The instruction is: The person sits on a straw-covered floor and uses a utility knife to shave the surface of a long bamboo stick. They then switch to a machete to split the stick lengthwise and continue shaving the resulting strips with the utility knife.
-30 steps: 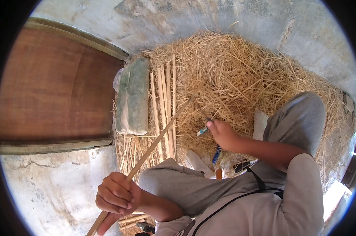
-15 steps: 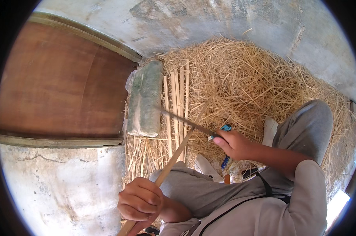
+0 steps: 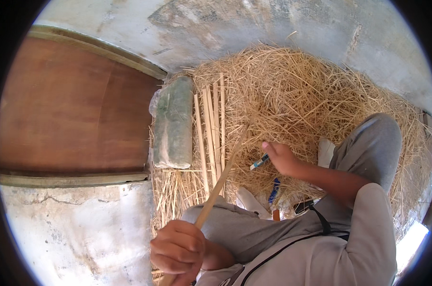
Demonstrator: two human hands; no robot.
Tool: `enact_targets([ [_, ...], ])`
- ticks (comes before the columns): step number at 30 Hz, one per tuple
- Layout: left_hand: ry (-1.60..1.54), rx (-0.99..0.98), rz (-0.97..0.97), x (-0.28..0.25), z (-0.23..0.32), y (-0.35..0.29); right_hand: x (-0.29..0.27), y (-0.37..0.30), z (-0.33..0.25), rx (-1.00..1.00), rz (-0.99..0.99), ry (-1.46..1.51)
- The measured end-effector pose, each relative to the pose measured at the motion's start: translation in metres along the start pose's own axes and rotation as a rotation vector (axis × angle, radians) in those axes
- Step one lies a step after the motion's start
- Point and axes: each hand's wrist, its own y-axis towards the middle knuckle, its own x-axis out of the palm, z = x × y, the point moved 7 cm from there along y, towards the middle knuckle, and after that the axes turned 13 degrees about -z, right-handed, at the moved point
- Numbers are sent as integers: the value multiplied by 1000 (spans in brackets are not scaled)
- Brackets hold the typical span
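My left hand (image 3: 178,248), at the bottom of the head view, is closed round the lower part of a long, flat, pale wooden or bamboo strip (image 3: 211,202). The strip slants up and away to the right, narrowing toward its far end over the straw. My right hand (image 3: 283,159) is curled, thumb uppermost, to the right of the strip and apart from it. It holds a knife whose long dark blade hardly shows now; only a small dark bit appears by the thumb. Just beside that hand, a blue and white cutter-like tool (image 3: 259,162) lies over the straw.
Several pale strips (image 3: 211,128) lie side by side on the straw (image 3: 292,95), next to a green, plastic-wrapped block (image 3: 174,121). A blue object (image 3: 274,190) lies near my legs. A brown door panel (image 3: 73,105) stands left, with stained walls (image 3: 273,24) around.
My right hand has drawn back a little from the strip and tilted up. The dark blade that crossed the strip no longer shows across it. My left hand has shifted slightly right.
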Motion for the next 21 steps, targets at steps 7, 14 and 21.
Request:
enact_targets([
  [7,92,76,166,-5,2,-10,18,-43,-98,-376,-192,-99],
  [14,181,58,225,-5,4,-15,25,-46,-95,-232,-236,16],
  [21,270,-21,361,-10,5,-19,22,-34,-84,-96,-311,369],
])
